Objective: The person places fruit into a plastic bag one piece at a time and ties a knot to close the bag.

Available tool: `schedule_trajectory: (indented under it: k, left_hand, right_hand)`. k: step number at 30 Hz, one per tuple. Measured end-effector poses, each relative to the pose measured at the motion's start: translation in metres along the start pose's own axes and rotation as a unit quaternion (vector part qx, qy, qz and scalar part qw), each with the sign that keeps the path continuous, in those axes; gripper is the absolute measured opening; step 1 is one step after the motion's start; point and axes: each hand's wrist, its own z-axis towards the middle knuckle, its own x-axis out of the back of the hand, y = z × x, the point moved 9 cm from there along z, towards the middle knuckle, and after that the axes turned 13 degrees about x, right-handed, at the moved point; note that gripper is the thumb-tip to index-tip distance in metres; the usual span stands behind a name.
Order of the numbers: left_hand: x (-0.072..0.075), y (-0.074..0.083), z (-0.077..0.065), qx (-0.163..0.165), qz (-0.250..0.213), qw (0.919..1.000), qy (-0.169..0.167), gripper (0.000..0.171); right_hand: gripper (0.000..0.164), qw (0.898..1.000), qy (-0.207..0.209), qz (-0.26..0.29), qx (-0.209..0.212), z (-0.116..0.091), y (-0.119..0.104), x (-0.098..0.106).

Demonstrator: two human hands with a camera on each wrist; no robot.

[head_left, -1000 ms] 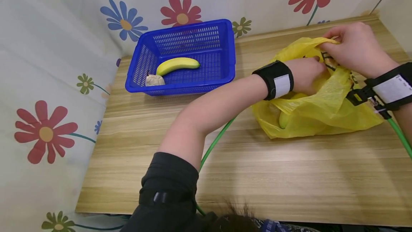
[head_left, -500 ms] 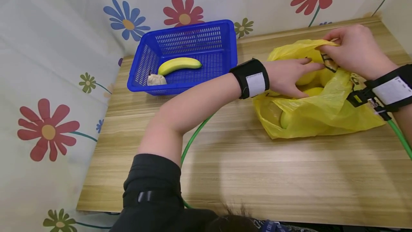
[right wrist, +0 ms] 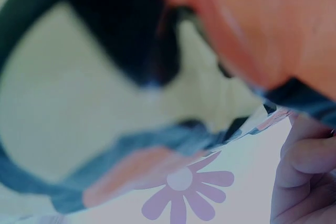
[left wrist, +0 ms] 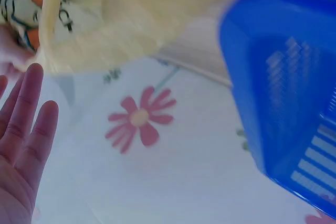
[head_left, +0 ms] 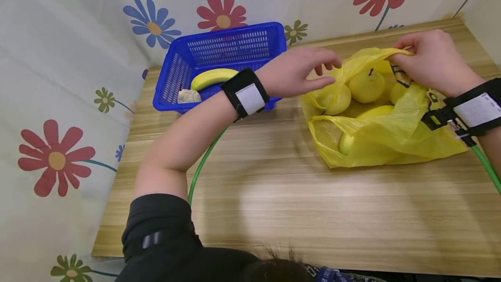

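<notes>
My left hand [head_left: 299,72] hovers between the basket and the bag, holding nothing, fingers apart and lightly bent; in the left wrist view its fingers [left wrist: 44,129] stand extended. With thumb and fingers, my right hand [head_left: 434,62] pinches the upper rim of a yellow plastic bag [head_left: 391,142] and keeps its mouth raised. Inside the bag lie several round yellow-green pears [head_left: 367,86], one with its stem up, and a smooth yellow fruit [head_left: 377,111] partly hidden by the plastic. The right wrist view is filled by blurred, printed bag plastic [right wrist: 79,93].
A blue perforated basket [head_left: 278,55] stands at the back left, with a banana [head_left: 213,77] and a pale lumpy item [head_left: 189,96] in it. Green cables [head_left: 203,164] run from both wrists. A flowered curtain [head_left: 78,34] borders the wooden table [head_left: 293,208].
My left hand has come out of the bag with nothing in it and moved left toward the basket, uncovering the pears. The right hand stays on the bag's rim.
</notes>
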Motion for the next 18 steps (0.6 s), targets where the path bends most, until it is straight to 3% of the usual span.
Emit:
schedule_trajectory:
  k: [5,10,14,18]
  left_hand:
    - [0.025,-0.048,-0.010,0.085,0.003,0.9955,0.043,0.037]
    - [0.038,-0.112,-0.022,0.201,-0.014,0.9783,0.050,0.042]
    - [0.033,-0.164,-0.033,0.281,-0.020,0.9589,0.032,0.061]
    - [0.019,-0.207,-0.043,0.344,0.005,0.9387,-0.019,0.081]
  right_hand:
    - [0.037,1.000,0.000,-0.002,-0.005,-0.001,0.003,0.001]
    - [0.039,1.000,-0.003,-0.003,-0.012,0.000,0.004,0.000]
    - [0.038,1.000,0.000,-0.006,-0.005,0.001,0.002,0.000]
    - [0.038,1.000,0.001,-0.005,0.000,0.000,0.002,0.000]
